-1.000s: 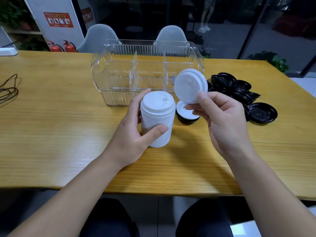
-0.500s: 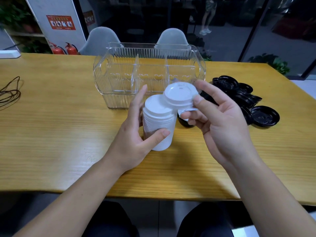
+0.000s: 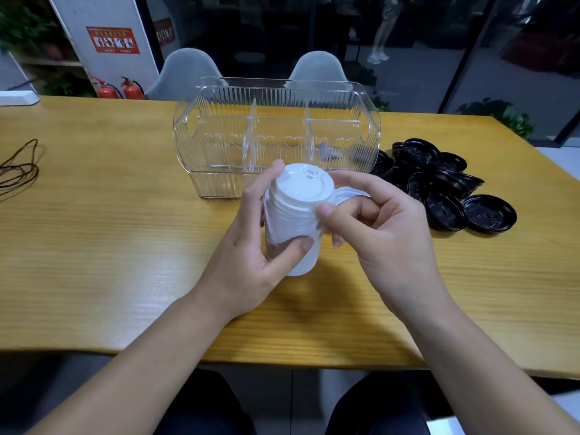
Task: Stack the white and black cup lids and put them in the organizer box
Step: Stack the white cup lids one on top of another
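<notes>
Hands are meeting over the wooden table: the left hand is gripping the stack of white lids round its side, while the right hand is pinching the top white lid by its rim. Behind sits the clear organizer box, with black lids heaped to its right.

– How's the light where I'm holding?
– Soft, from overhead; my hands drop a faint shadow on the table just under my grip.
– Sharp?
– Near my grip, yes. Beyond it the room is dim, and the table edges bow outward.
</notes>
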Demonstrator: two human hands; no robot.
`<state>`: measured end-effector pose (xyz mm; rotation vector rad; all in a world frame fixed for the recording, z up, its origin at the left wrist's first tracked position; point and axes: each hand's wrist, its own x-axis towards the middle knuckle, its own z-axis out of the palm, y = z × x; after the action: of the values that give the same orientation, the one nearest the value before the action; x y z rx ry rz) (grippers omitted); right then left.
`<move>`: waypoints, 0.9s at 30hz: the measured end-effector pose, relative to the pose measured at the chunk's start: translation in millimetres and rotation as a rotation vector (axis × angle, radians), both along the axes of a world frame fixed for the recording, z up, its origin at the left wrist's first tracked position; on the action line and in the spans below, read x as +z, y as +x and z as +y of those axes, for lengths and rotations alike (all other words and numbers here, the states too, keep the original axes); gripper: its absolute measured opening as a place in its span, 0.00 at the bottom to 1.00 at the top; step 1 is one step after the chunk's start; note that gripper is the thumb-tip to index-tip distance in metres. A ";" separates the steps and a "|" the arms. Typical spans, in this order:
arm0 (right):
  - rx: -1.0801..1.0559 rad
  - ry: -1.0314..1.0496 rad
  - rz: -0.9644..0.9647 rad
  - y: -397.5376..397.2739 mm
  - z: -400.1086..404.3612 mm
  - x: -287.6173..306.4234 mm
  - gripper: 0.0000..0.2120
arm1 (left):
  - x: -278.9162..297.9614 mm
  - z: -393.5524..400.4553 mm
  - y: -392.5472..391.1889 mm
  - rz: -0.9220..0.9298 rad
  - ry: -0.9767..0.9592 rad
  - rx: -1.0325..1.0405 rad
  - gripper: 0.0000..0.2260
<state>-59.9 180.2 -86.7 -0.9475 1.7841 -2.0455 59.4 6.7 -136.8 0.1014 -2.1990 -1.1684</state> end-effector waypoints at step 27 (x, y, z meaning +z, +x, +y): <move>-0.017 0.320 0.452 -11.1 -19.6 21.0 0.23 | 5.1 1.2 4.1 -0.032 0.175 -0.010 0.49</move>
<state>-71.0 160.5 -65.7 -1.3671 2.2587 -1.5644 63.5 7.8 -131.7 0.1840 -2.1234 -1.3719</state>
